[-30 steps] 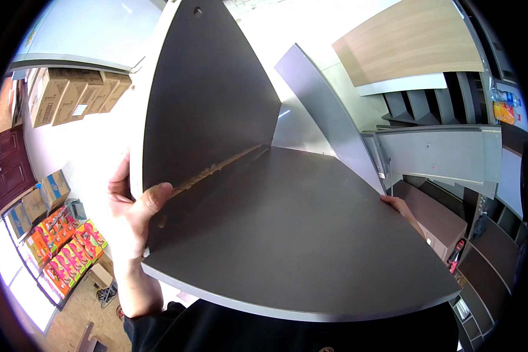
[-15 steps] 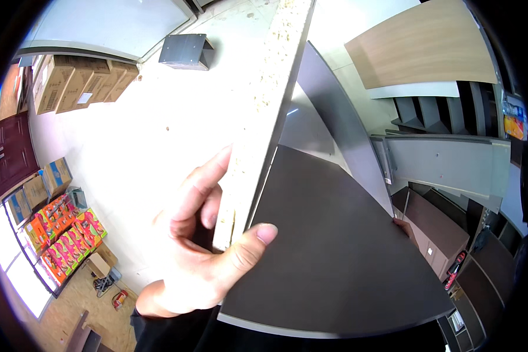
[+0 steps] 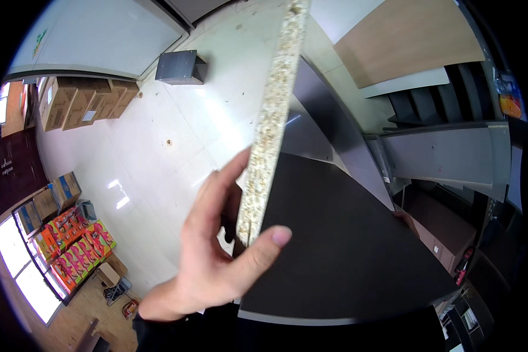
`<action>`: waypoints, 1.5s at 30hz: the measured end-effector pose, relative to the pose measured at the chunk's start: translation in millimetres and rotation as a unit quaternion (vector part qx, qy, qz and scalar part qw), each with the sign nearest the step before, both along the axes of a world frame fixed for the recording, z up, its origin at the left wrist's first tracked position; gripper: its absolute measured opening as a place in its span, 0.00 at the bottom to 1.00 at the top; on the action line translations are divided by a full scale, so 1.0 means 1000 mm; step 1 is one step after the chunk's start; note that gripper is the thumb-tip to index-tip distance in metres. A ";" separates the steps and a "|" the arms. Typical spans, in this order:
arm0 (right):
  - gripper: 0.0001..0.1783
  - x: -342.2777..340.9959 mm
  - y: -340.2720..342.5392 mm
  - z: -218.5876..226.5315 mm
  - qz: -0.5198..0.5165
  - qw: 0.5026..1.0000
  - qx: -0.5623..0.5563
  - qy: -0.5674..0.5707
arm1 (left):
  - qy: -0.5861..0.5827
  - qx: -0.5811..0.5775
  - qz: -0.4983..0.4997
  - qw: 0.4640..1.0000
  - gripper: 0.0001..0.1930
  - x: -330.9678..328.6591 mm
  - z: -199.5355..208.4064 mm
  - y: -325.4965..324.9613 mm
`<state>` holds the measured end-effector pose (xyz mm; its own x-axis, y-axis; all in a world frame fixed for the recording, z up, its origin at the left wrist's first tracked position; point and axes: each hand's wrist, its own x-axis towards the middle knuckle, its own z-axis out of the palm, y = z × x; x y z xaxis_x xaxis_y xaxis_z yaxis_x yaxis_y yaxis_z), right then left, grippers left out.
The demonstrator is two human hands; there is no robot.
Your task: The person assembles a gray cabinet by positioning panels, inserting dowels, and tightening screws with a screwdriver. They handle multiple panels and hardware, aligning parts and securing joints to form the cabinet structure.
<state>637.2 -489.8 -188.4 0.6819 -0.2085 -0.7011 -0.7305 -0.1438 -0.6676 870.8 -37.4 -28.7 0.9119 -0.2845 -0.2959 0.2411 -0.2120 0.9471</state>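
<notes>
A particleboard panel (image 3: 270,111) with a raw speckled edge runs from the middle up past the top of the view. My left hand (image 3: 217,246) grips its near end, thumb on the right and the visible finger along the left face. Against that panel lies a dark board (image 3: 346,252) with a pale front edge, nearest to me. Beyond it a grey panel (image 3: 343,126) slants away, so the pieces form a box-like frame. At the dark board's far right edge, a small part of my right hand (image 3: 406,223) shows; its fingers are mostly hidden by the board.
On the pale tiled floor (image 3: 152,188) stands a small grey box-shaped piece (image 3: 180,67). Cardboard cartons (image 3: 79,105) line the left wall, with bright orange and pink boxes (image 3: 79,249) nearer. To the right are a wood-toned board (image 3: 410,44), a grey panel (image 3: 443,155) and cabinets.
My left hand and the panel's end sit slightly farther right in the view. The left-hand background has shifted a little downward, and the picture is darker. The left hand's grip stays the same.
</notes>
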 end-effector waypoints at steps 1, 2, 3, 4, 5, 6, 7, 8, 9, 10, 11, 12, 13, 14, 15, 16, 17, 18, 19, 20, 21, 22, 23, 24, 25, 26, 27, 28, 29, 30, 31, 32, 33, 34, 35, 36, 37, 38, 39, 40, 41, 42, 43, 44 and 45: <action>0.22 -0.010 -0.002 -0.003 -0.005 1.000 0.013 -0.028 | 0.015 0.005 -0.007 1.000 0.38 0.009 0.005 -0.009; 0.21 -0.019 -0.006 -0.007 -0.005 0.998 0.030 -0.056 | 0.029 0.013 -0.008 0.999 0.38 0.017 0.012 -0.019; 0.22 -0.031 -0.020 -0.024 -0.024 0.997 0.066 -0.038 | 0.043 0.020 -0.010 0.999 0.38 0.025 0.019 -0.028; 0.22 -0.047 -0.041 -0.050 -0.048 0.993 0.101 -0.024 | 0.035 0.058 -0.045 0.997 0.38 0.029 0.018 -0.037; 0.22 -0.059 -0.058 -0.068 -0.070 0.988 0.139 -0.010 | 0.028 0.098 -0.079 0.992 0.37 0.032 0.021 -0.044; 0.22 -0.060 -0.067 -0.074 -0.030 0.993 0.116 -0.019 | 0.052 0.124 -0.111 0.985 0.37 0.029 0.029 -0.047; 0.22 -0.067 -0.076 -0.081 0.004 0.995 0.091 -0.031 | 0.073 0.150 -0.149 0.975 0.37 0.024 0.037 -0.051; 0.22 -0.069 -0.079 -0.082 0.036 0.996 0.064 -0.040 | 0.096 0.175 -0.188 0.962 0.37 0.017 0.044 -0.054; 0.21 -0.072 -0.082 -0.081 0.052 0.995 0.051 -0.061 | 0.129 0.215 -0.218 0.943 0.34 0.007 0.048 -0.055; 0.21 -0.061 -0.078 -0.069 0.077 0.993 0.041 -0.083 | 0.092 0.259 -0.244 0.930 0.31 -0.010 0.049 -0.054; 0.20 -0.047 -0.071 -0.052 0.098 0.989 0.022 -0.105 | 0.055 0.300 -0.270 0.913 0.28 -0.023 0.047 -0.054; 0.20 -0.039 -0.061 -0.034 0.109 0.986 -0.002 -0.127 | 0.055 0.368 -0.270 0.888 0.28 -0.023 0.048 -0.060; 0.19 -0.042 -0.065 -0.034 0.120 0.985 -0.021 -0.123 | 0.050 0.432 -0.272 0.858 0.28 -0.021 0.047 -0.064; 0.19 -0.043 -0.070 -0.036 0.133 0.983 -0.034 -0.121 | 0.004 0.379 -0.246 0.892 0.25 -0.016 0.045 -0.073; 0.19 -0.049 -0.075 -0.038 0.146 0.981 -0.047 -0.118 | 0.132 0.507 -0.272 0.807 0.22 -0.004 0.057 -0.089; 0.19 -0.049 -0.081 -0.045 0.156 0.977 -0.049 -0.140 | 0.126 0.496 -0.256 0.820 0.20 -0.008 0.056 -0.085; 0.19 -0.054 -0.087 -0.056 0.159 0.973 -0.054 -0.161 | 0.116 0.482 -0.247 0.833 0.17 -0.008 0.047 -0.079; 0.19 -0.060 -0.091 -0.066 0.162 0.968 -0.060 -0.181 | 0.111 0.454 -0.210 0.859 0.16 -0.010 0.044 -0.078; 0.20 -0.062 -0.093 -0.067 0.163 0.966 -0.060 -0.190 | 0.111 0.421 -0.170 0.884 0.15 -0.017 0.040 -0.075; 0.20 -0.064 -0.095 -0.068 0.164 0.964 -0.059 -0.200 | 0.110 0.387 -0.129 0.906 0.14 -0.025 0.038 -0.074; 0.20 -0.066 -0.096 -0.067 0.157 0.965 -0.052 -0.203 | 0.100 0.374 -0.114 0.915 0.13 -0.033 0.039 -0.074; 0.20 -0.067 -0.098 -0.066 0.163 0.964 -0.061 -0.202 | 0.092 0.361 -0.100 0.922 0.12 -0.039 0.038 -0.076; 0.20 -0.066 -0.100 -0.065 0.170 0.962 -0.070 -0.203 | 0.084 0.349 -0.086 0.929 0.12 -0.043 0.038 -0.080; 0.20 -0.064 -0.105 -0.065 0.193 0.955 -0.094 -0.203 | 0.091 0.354 -0.084 0.927 0.11 -0.045 0.043 -0.088; 0.19 -0.063 -0.109 -0.063 0.216 0.948 -0.119 -0.200 | 0.068 0.369 -0.087 0.923 0.11 -0.048 0.043 -0.094; 0.19 -0.063 -0.109 -0.061 0.226 0.945 -0.127 -0.202 | 0.045 0.384 -0.090 0.918 0.10 -0.048 0.041 -0.098; 0.19 -0.066 -0.106 -0.061 0.227 0.946 -0.121 -0.198 | 0.022 0.398 -0.093 0.913 0.10 -0.050 0.040 -0.096; 0.19 -0.066 -0.104 -0.061 0.221 0.949 -0.105 -0.197 | 0.031 0.377 -0.072 0.923 0.10 -0.054 0.030 -0.085; 0.18 -0.068 -0.102 -0.059 0.204 0.957 -0.082 -0.192 | 0.030 0.361 -0.053 0.931 0.10 -0.056 0.025 -0.082; 0.18 -0.072 -0.098 -0.057 0.175 0.966 -0.048 -0.185 | 0.028 0.345 -0.033 0.938 0.11 -0.061 0.022 -0.080; 0.18 -0.074 -0.095 -0.056 0.148 0.973 -0.009 -0.174 | 0.029 0.329 -0.009 0.944 0.11 -0.067 0.019 -0.078; 0.18 -0.075 -0.093 -0.054 0.123 0.978 0.022 -0.165 | 0.035 0.264 0.004 0.964 0.06 -0.069 0.015 -0.073; 0.18 -0.075 -0.090 -0.053 0.115 0.981 0.033 -0.151 | 0.021 0.217 0.038 0.975 0.07 -0.070 0.015 -0.077; 0.18 -0.079 -0.083 -0.048 0.100 0.985 0.032 -0.135 | 0.007 0.163 0.061 0.985 0.09 -0.067 0.011 -0.087; 0.18 -0.075 -0.076 -0.037 0.109 0.986 0.015 -0.125 | -0.008 0.114 0.089 0.989 0.13 -0.065 0.010 -0.090; 0.19 -0.071 -0.069 -0.026 0.119 0.986 -0.001 -0.113 | 0.037 0.084 0.088 0.992 0.22 -0.063 0.012 -0.086; 0.20 -0.069 -0.062 -0.018 0.132 0.986 -0.017 -0.099 | 0.035 0.059 0.114 0.991 0.22 -0.067 0.010 -0.085; 0.19 -0.070 -0.058 -0.019 0.116 0.990 -0.012 -0.085 | 0.034 0.044 0.114 0.992 0.23 -0.069 0.008 -0.082; 0.19 -0.071 -0.054 -0.022 0.098 0.993 -0.008 -0.071 | 0.031 0.029 0.113 0.993 0.24 -0.069 0.007 -0.078; 0.18 -0.072 -0.051 -0.025 0.082 0.995 -0.004 -0.057 | 0.034 0.008 0.137 0.990 0.25 -0.071 0.005 -0.079; 0.18 -0.076 -0.054 -0.032 0.086 0.994 0.012 -0.060 | -0.002 -0.016 0.127 0.992 0.20 -0.073 -0.002 -0.073; 0.17 -0.079 -0.063 -0.045 0.092 0.993 0.029 -0.065 | 0.040 -0.089 0.166 0.981 0.17 -0.076 -0.003 -0.068; 0.16 -0.085 -0.073 -0.061 0.054 0.995 0.057 -0.058 | 0.079 -0.165 0.201 0.962 0.15 -0.077 -0.005 -0.064; 0.15 -0.097 -0.082 -0.075 0.007 0.995 0.081 -0.052 | 0.084 -0.178 0.198 0.960 0.15 -0.073 -0.013 -0.063; 0.13 -0.105 -0.089 -0.093 -0.072 0.989 0.126 -0.031 | 0.129 -0.215 0.205 0.946 0.15 -0.072 -0.014 -0.059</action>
